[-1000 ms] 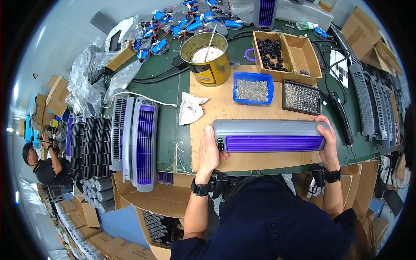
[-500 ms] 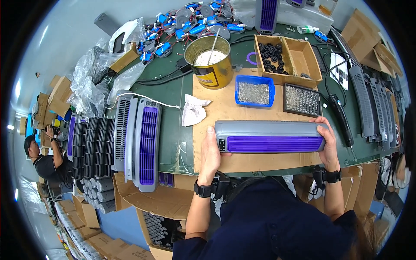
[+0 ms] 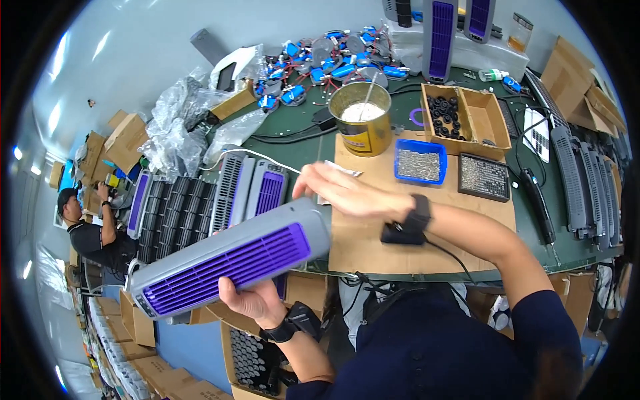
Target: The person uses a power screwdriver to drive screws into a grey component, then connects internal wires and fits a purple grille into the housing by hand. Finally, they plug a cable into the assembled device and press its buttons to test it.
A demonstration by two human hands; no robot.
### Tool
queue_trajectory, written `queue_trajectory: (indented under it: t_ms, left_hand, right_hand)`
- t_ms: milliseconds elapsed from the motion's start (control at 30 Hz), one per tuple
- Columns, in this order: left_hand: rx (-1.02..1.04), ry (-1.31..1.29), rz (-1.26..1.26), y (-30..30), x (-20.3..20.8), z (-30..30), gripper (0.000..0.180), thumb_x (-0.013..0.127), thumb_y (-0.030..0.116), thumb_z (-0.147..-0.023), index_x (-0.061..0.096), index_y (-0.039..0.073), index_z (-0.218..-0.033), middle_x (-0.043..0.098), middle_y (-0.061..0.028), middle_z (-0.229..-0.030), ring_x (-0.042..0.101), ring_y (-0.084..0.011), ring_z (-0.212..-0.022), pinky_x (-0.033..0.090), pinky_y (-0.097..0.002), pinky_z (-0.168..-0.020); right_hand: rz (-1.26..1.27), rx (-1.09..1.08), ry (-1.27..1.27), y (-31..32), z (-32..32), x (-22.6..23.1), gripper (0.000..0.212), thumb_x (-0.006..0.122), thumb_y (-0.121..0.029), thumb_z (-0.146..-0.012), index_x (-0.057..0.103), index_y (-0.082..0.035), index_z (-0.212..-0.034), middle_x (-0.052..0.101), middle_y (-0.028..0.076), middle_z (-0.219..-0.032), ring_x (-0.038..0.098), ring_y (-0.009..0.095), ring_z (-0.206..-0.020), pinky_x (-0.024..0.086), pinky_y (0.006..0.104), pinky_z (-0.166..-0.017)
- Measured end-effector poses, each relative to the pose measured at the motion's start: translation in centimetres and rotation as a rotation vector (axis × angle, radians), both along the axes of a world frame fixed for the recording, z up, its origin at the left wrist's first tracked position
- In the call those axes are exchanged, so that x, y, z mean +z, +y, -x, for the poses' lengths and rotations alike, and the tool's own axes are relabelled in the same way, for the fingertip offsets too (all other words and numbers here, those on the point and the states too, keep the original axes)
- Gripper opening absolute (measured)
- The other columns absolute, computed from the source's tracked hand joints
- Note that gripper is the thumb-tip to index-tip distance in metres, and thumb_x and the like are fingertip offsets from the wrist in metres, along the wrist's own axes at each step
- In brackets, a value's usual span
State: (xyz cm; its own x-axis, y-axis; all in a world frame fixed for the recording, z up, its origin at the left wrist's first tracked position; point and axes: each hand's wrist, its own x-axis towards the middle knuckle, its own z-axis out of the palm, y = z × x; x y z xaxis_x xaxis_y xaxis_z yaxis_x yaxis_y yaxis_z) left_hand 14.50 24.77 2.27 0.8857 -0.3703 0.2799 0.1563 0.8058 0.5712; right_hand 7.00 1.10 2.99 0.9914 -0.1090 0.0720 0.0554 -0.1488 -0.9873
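Observation:
A grey tower fan housing (image 3: 227,263) with a purple slatted grille is held off the table at the left, tilted with its right end higher. My left hand (image 3: 257,301) grips it from below, thumb on the front edge near the grille. Over the raised right end is my right hand (image 3: 350,195), its fingers stretched out flat; whether they touch the housing I cannot tell. Behind it, more grey and purple fan housings (image 3: 268,190) stand at the table's left edge. A white paper scrap (image 3: 343,169) lies partly hidden behind my right hand.
On the cardboard sheet (image 3: 427,233) sit a can (image 3: 363,137) with a stick, a blue tray of screws (image 3: 420,162) and a black screw tray (image 3: 483,177). An electric screwdriver (image 3: 537,205) lies to the right. Wired blue parts (image 3: 343,71) pile up behind. Another person (image 3: 93,227) is at far left.
The fan housing has moved from in front of me to the left and is now tilted. My right hand has let go of its right end. My left hand now holds it from below.

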Motion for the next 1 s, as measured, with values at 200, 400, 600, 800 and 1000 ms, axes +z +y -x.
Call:
queue_trajectory:
  t_ms: [200, 400, 600, 800, 1000]
  left_hand:
    - [0.415, -0.063, -0.364, 0.3, -5.0, -2.8, 0.051, 0.068, 0.010, -0.081, 0.052, -0.002, -0.129, 0.060, -0.0112, -0.123, 0.057, -0.0229, -0.114, 0.040, -0.0409, -0.107]
    - [0.283, 0.002, -0.319, -0.3, -6.5, -2.9, 0.067, 0.074, 0.005, -0.078, 0.045, 0.005, -0.138, 0.055, -0.0085, -0.128, 0.055, -0.0226, -0.115, 0.040, -0.0409, -0.107]
    - [0.237, 0.018, -0.324, -0.7, -7.5, -3.5, 0.066, 0.073, 0.003, -0.077, 0.045, 0.005, -0.137, 0.055, -0.0083, -0.128, 0.055, -0.0229, -0.117, 0.041, -0.0407, -0.107]
    - [0.248, 0.019, -0.332, -0.8, -8.0, -3.7, 0.068, 0.073, 0.003, -0.076, 0.044, 0.004, -0.138, 0.054, -0.0089, -0.128, 0.054, -0.0241, -0.118, 0.040, -0.0410, -0.108]
    - [0.249, 0.023, -0.315, -0.7, -7.7, -3.5, 0.071, 0.076, 0.003, -0.075, 0.044, 0.004, -0.138, 0.054, -0.0086, -0.129, 0.053, -0.0240, -0.120, 0.038, -0.0405, -0.109]
  right_hand:
    - [0.851, -0.241, -0.090, -2.7, -7.6, -10.7, 0.021, 0.059, -0.007, -0.082, 0.071, -0.002, -0.098, 0.065, 0.014, -0.100, 0.055, 0.035, -0.104, 0.048, 0.0468, -0.084]
    - [0.115, -0.340, -0.079, -1.3, -8.1, -8.2, 0.015, 0.061, 0.003, -0.083, 0.070, 0.003, -0.096, 0.069, 0.010, -0.080, 0.065, 0.017, -0.069, 0.053, 0.0322, -0.068]
    - [-0.173, -0.238, -0.074, -0.4, -8.3, -6.9, 0.009, 0.066, 0.002, -0.084, 0.068, 0.002, -0.093, 0.067, 0.004, -0.075, 0.063, 0.009, -0.068, 0.052, 0.0248, -0.064]
    - [-0.107, -0.201, -0.041, 0.0, -8.1, -6.2, 0.006, 0.067, 0.004, -0.085, 0.063, 0.002, -0.089, 0.065, 0.002, -0.078, 0.062, 0.008, -0.071, 0.052, 0.0234, -0.066]
    - [0.158, -0.112, -0.165, 0.8, -8.4, -4.7, 0.007, 0.065, 0.006, -0.083, 0.061, 0.000, -0.083, 0.064, 0.002, -0.071, 0.059, 0.007, -0.067, 0.048, 0.0253, -0.063]
